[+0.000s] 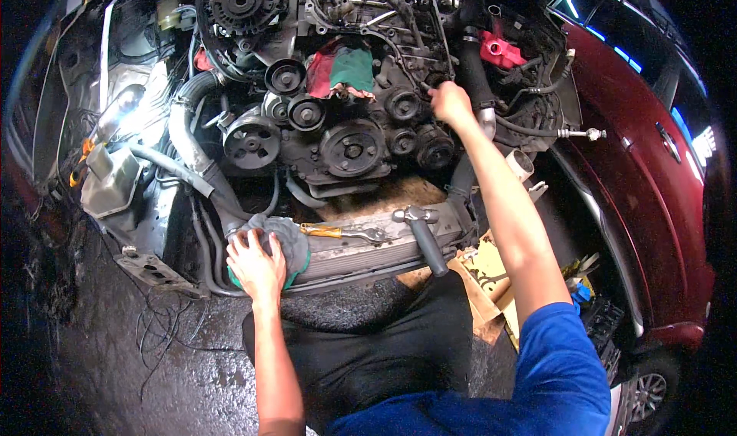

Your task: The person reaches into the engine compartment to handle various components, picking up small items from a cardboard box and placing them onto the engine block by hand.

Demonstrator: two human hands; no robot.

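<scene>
My left hand (pixel 257 267) lies on a bunched grey rag (pixel 295 246) at the left end of the radiator (pixel 345 250), its fingers spread over the cloth. My right arm reaches forward to the right side of the engine, where my right hand (pixel 451 104) is closed just above the pulleys. Whatever its curled fingers hold is too dark and small to make out. Nearest to that hand is a small black pulley (pixel 404 104). On the radiator's top lie a ratchet with an orange handle (pixel 322 230) and a ball-peen hammer (pixel 426 244) with a dark grip.
A red and green cloth (pixel 351 67) covers part of the engine front above the large crank pulley (pixel 353 148). Hoses and a plastic reservoir (pixel 111 179) stand at the left. A dark red car (pixel 645 183) is close on the right. Cardboard (pixel 476 282) and a loose cable (pixel 165 332) lie lower down.
</scene>
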